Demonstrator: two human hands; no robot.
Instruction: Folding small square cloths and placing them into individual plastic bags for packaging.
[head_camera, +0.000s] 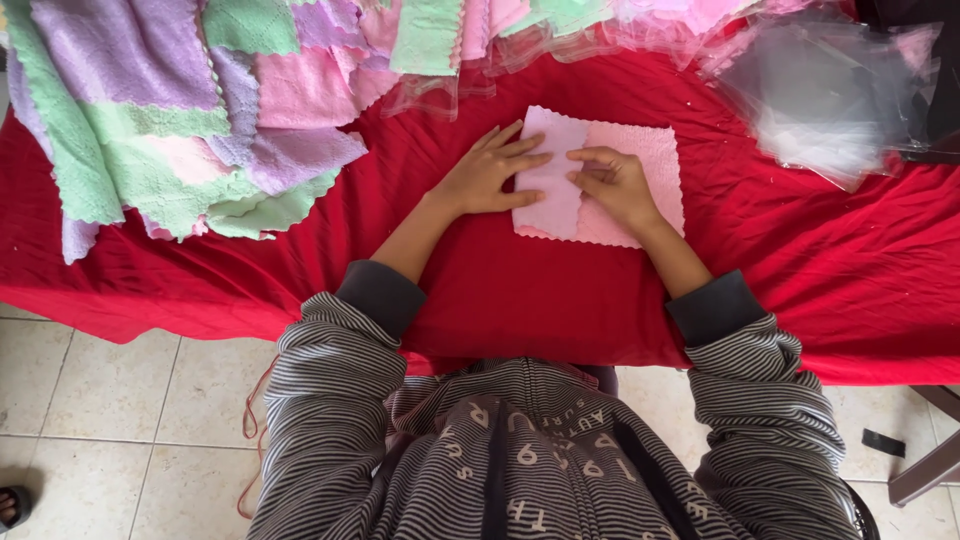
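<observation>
Both hands (487, 175) (612, 185) press a pink cloth (655, 160) flat.

- Soft, even daylight fills the scene; colours are bright and saturated.
- Shadows are faint, only thin dark edges under both hands on the pink cloth (625, 180).
- The clear plastic bags (830, 90), far right, catch pale glare.
- Focus is sharp at the centre; the far edge bows slightly from wide-angle distortion.

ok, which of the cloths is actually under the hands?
The pink cloth lying alone on the red table cover. Left hand and right hand press on it. The other cloths sit heaped at the far left, untouched.
</observation>
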